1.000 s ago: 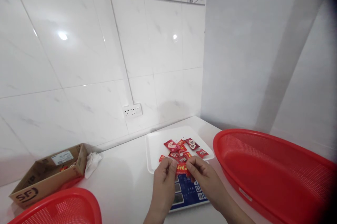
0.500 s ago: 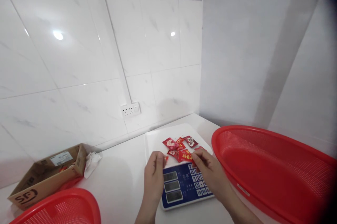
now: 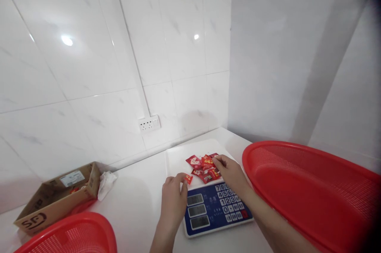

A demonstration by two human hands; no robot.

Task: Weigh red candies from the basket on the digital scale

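Note:
Several small red candy packets (image 3: 201,165) lie on the white tray (image 3: 181,157) of a blue-faced digital scale (image 3: 216,207). My left hand (image 3: 173,201) rests at the tray's front left edge, its fingertips pinching one red packet (image 3: 188,178). My right hand (image 3: 230,171) reaches over the pile from the right, fingers curled onto a red packet (image 3: 208,161) near the pile's top. The scale's keypad and displays show between my two forearms.
A large red mesh basket (image 3: 306,189) stands at the right, another red basket (image 3: 68,235) at the bottom left. An open cardboard box (image 3: 55,197) with crumpled white paper (image 3: 104,182) beside it sits left. A wall socket (image 3: 149,123) is behind on the tiled wall.
My hands have parted and moved forward off the scale's keypad onto the tray. The left one went to the tray's left edge, the right deeper into the pile. The keypad is now uncovered.

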